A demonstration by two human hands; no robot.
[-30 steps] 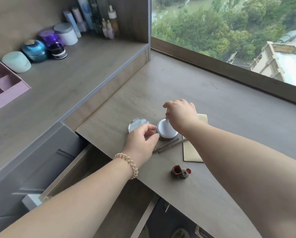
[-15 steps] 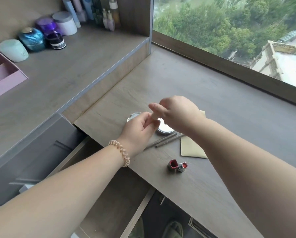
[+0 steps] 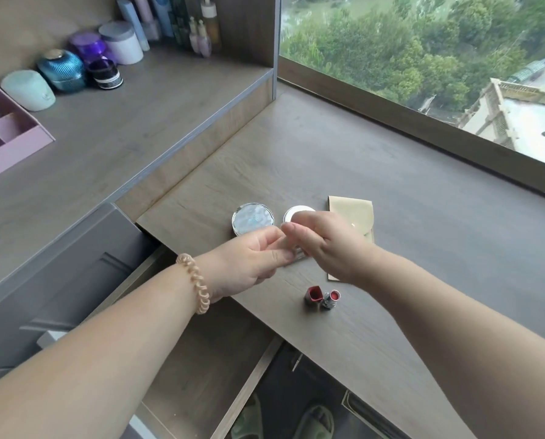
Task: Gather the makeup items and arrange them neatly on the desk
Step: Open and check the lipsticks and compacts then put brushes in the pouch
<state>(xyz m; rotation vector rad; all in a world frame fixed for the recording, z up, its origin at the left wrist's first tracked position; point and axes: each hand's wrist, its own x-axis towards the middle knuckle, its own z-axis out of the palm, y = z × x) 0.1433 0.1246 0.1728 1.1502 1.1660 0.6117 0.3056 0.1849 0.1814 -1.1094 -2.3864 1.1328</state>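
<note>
Both hands meet just in front of the white-lidded jar (image 3: pixel 298 213) — left hand (image 3: pixel 252 258) pinched on something slim, right hand (image 3: pixel 325 245) curled, grip unclear. Nearer the desk edge, the open lipstick (image 3: pixel 331 299) stands uncapped — a passing wrist could topple it.
</note>
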